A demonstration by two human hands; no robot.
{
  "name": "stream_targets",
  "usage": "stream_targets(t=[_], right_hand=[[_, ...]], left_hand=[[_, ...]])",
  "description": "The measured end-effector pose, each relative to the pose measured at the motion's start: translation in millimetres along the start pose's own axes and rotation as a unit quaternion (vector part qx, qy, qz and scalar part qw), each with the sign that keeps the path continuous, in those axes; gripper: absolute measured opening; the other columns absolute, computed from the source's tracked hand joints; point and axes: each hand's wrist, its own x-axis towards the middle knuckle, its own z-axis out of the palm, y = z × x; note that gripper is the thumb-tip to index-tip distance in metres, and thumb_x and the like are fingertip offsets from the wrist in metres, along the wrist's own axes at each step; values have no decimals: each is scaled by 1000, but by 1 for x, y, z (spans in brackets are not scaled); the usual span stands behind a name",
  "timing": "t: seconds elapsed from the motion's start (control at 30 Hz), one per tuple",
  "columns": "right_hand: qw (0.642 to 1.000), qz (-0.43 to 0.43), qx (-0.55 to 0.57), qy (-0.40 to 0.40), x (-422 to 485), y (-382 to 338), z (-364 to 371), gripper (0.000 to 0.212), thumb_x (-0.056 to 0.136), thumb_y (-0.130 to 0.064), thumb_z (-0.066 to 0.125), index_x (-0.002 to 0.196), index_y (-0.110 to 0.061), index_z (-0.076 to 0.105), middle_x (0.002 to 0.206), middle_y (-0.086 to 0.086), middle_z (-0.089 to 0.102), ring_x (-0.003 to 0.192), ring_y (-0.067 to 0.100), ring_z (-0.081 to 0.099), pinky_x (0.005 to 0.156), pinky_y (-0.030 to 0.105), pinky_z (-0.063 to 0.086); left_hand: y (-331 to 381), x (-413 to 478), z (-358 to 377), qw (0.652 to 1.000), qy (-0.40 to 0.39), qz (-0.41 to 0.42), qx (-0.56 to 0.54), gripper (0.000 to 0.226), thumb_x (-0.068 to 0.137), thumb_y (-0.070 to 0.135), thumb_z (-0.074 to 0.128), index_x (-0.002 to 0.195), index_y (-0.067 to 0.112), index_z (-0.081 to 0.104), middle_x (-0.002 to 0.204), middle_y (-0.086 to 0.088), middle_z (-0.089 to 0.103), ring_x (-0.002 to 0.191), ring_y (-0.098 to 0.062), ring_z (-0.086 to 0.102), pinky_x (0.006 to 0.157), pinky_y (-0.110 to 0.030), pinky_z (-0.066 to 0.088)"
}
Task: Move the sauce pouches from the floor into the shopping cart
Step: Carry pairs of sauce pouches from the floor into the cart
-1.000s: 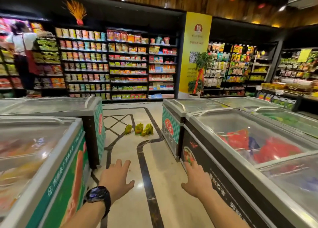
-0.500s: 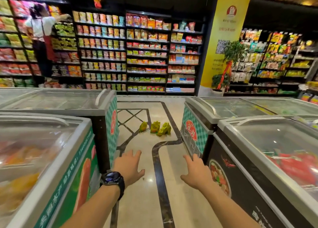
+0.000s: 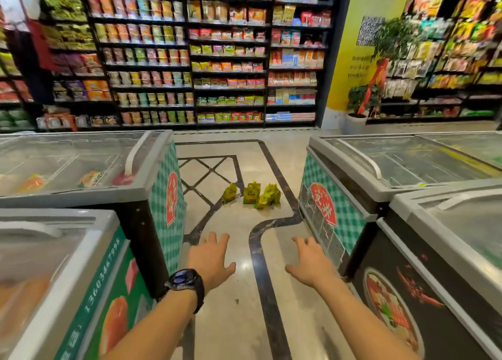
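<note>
Both hands are stretched forward, palms down, fingers spread and empty: the left hand (image 3: pixel 210 256), with a black watch (image 3: pixel 186 279) on its wrist, and the right hand (image 3: pixel 309 262) level with it and well apart. Below and between them runs the floor (image 3: pixel 239 319), glossy pale stone with a dark curved inlay stripe. It looks slick, so a hurried step or crouch could slip. Close outside each hand stand chest freezers: the left freezer (image 3: pixel 163 196) and the right freezer (image 3: pixel 326 210), hard-cornered boxes with checkered green ends and sliding glass lids. The aisle between them is narrow, and an elbow or knee could catch a corner on bending down. Ahead of the fingertips, well beyond reach, the pouches (image 3: pixel 252 194) lie in a loose cluster on the floor, yellow-green, soft and spouted, some upright and one or two leaning on each other. Being limp and smooth, they could slide from a grip if several are scooped at once, and a leaning one may topple when its neighbour is lifted. No cart is in view, so the carry may be long. Farthest off stand stocked shelves (image 3: pixel 228 60).
</note>
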Motion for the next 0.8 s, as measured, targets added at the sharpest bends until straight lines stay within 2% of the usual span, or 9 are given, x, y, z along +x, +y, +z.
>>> stream_targets(t=[0.17, 0.33, 0.43, 0.5, 0.67, 0.8], right_hand=[[999, 8, 38, -16, 146, -4, -6, 83, 82, -48, 66, 150, -23, 25, 148, 8, 35, 135, 29, 39, 105, 43, 43], [996, 20, 73, -56, 254, -13, -3, 79, 81, -47, 68, 146, -23, 30, 144, 9, 36, 132, 29, 42, 102, 43, 45], [995, 25, 70, -71, 325, -18, 2, 86, 79, -48, 69, 149, -22, 28, 147, 9, 35, 134, 29, 40, 103, 42, 44], [995, 31, 68, -71, 374, -25, 2, 87, 79, -47, 69, 150, -20, 26, 148, 9, 34, 136, 29, 39, 105, 42, 43], [996, 29, 36, -74, 505, -53, -11, 75, 83, -42, 65, 146, -19, 30, 142, 10, 36, 133, 33, 40, 102, 42, 45], [995, 48, 54, -71, 599, -83, -31, 75, 85, -40, 65, 148, -21, 30, 142, 7, 37, 129, 28, 44, 99, 41, 47]], left_hand=[[-30, 132, -5, 999, -22, -27, 11, 69, 91, 59, 49, 147, 24, 30, 134, -9, 49, 118, -31, 55, 89, -42, 53], [-65, 231, -8, 998, -40, -54, 14, 69, 93, 59, 48, 149, 24, 29, 138, -7, 50, 119, -28, 56, 94, -41, 53], [-84, 303, -8, 997, -45, -64, 3, 68, 93, 59, 49, 148, 22, 31, 132, -7, 51, 115, -27, 58, 93, -42, 54], [-97, 357, -6, 997, -56, -59, 0, 68, 93, 58, 49, 147, 22, 30, 133, -8, 49, 116, -29, 57, 92, -42, 54], [-140, 504, -5, 998, -52, -35, -26, 73, 92, 60, 48, 151, 23, 26, 141, -10, 45, 123, -32, 53, 93, -41, 52], [-174, 611, -8, 997, -71, -30, -21, 76, 91, 64, 44, 151, 23, 26, 142, -9, 46, 122, -30, 54, 95, -42, 52]])
